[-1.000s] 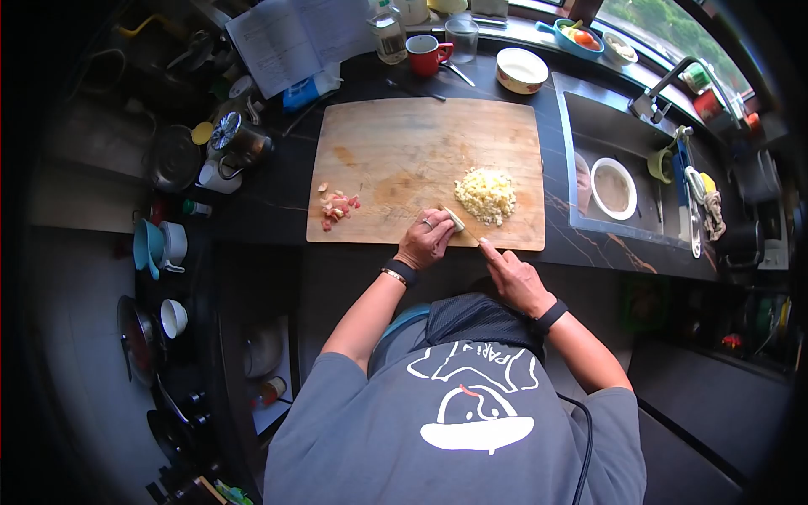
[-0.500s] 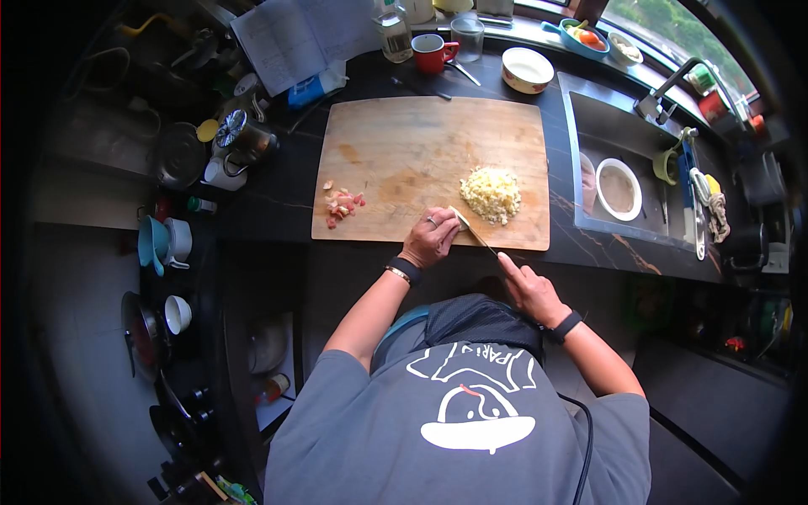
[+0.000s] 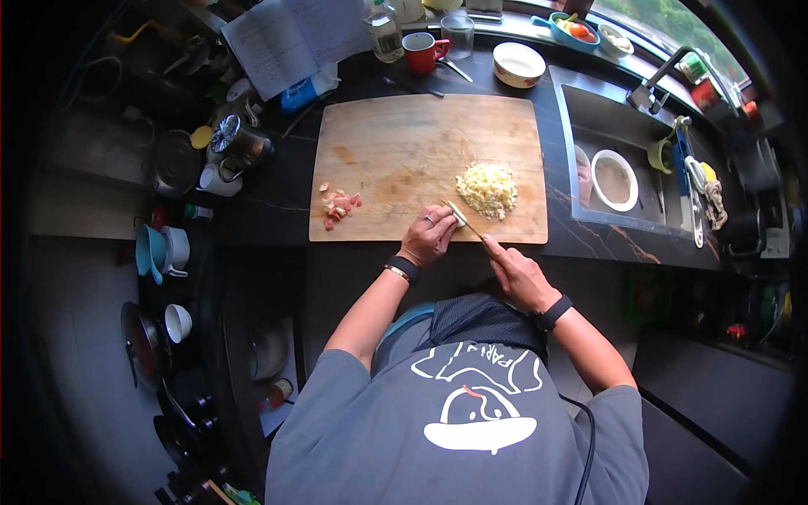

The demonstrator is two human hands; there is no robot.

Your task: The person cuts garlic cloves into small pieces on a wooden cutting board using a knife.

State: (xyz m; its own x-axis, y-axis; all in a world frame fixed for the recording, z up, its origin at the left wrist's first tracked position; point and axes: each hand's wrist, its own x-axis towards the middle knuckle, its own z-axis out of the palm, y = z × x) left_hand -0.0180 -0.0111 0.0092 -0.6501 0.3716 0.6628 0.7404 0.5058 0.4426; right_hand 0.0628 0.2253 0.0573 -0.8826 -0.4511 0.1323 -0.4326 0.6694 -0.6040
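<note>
My right hand (image 3: 520,276) is closed round the handle of a kitchen knife (image 3: 468,220), whose blade slants up and left across the front edge of the wooden cutting board (image 3: 396,135). Beside the blade, my left hand (image 3: 429,234) has its fingers bunched on a small whitish piece of food (image 3: 459,218), mostly hidden under the fingertips. Just beyond the knife lies a mound of finely chopped pale yellow and white bits (image 3: 486,189). Toward the board's left edge sits a small heap of pinkish-red chopped pieces (image 3: 340,206).
At the right is the sink (image 3: 562,126) with a white round bowl (image 3: 615,180) inside. Behind the board stand a red mug (image 3: 421,54), a glass (image 3: 457,35) and a patterned bowl (image 3: 518,65). A metal pot (image 3: 241,141) and an open notebook (image 3: 278,50) are at the left.
My right hand has shifted up and left with the knife, bringing the blade closer to my left fingertips. My left hand stays nearly in place. The whole view has shifted slightly.
</note>
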